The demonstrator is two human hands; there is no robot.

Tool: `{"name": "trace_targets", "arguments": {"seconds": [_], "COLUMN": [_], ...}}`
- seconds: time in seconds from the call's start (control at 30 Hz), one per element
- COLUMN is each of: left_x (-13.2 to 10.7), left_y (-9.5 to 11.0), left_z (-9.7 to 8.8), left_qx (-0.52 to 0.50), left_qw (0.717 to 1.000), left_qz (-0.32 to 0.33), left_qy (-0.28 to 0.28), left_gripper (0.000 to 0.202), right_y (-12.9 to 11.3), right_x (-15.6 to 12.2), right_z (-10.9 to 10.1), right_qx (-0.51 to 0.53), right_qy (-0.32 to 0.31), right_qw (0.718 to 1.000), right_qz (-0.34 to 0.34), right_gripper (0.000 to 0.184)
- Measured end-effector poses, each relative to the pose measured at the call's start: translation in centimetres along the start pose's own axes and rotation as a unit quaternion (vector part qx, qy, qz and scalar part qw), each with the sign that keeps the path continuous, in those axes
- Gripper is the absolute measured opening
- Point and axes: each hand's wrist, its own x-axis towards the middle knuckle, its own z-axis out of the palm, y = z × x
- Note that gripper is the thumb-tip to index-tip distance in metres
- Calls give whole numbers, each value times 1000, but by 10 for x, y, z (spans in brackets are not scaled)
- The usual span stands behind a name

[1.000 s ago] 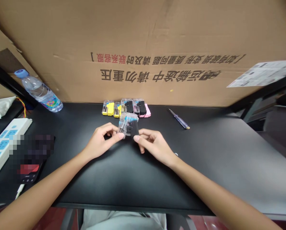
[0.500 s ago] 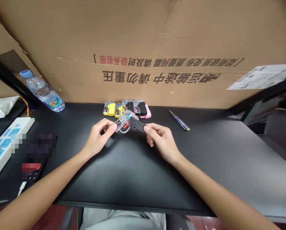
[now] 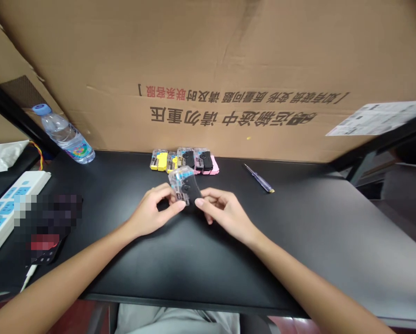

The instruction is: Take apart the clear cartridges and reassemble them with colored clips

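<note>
Between my hands is a clear plastic label tape cassette with a black end and a blue tape edge, standing nearly upright. My left hand pinches its lower left corner, and my right hand holds its black lower right side with the thumb and fingertips. Just beyond it, a row of several similar cassettes lies at the back of the desk, with yellow, black and pink parts. The cassette partly hides that row.
A small screwdriver lies to the right on the black desk. A water bottle and white power strip stand left, beside a pixelated patch. A cardboard sheet rises behind the desk.
The cassette has turned from a slanted, flatter position to nearly upright, as it was a second ago. Both hands have moved closer together and still hold it.
</note>
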Motion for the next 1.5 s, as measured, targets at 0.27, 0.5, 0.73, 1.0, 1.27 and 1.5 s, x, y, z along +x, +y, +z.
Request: {"name": "trace_targets", "arguments": {"seconds": [0.27,0.5,0.73,1.0,1.27,1.5], "left_x": [-2,0,-4,2,-3,1], "left_y": [2,1,2,4,7,4], "left_z": [-2,-7,5,-21,1,-9], "left_qx": [28,-3,43,12,40,0], "left_qw": [998,995,999,994,999,995], "left_qz": [2,-10,-1,18,20,0], "left_qy": [52,100,-1,110,-11,103], "left_gripper": [19,24,20,27,20,23], "right_y": [1,-1,3,0,3,6], "right_x": [-2,1,-1,2,-3,4], "right_z": [2,-8,7,-12,6,-8], "right_qx": [-9,-3,-28,-8,-30,23], "right_qy": [4,75,-34,64,-32,79], "right_qw": [1000,997,999,997,999,996], "right_qz": [1,-32,-1,-34,-12,-42], "right_gripper": [44,42,43,37,43,37]}}
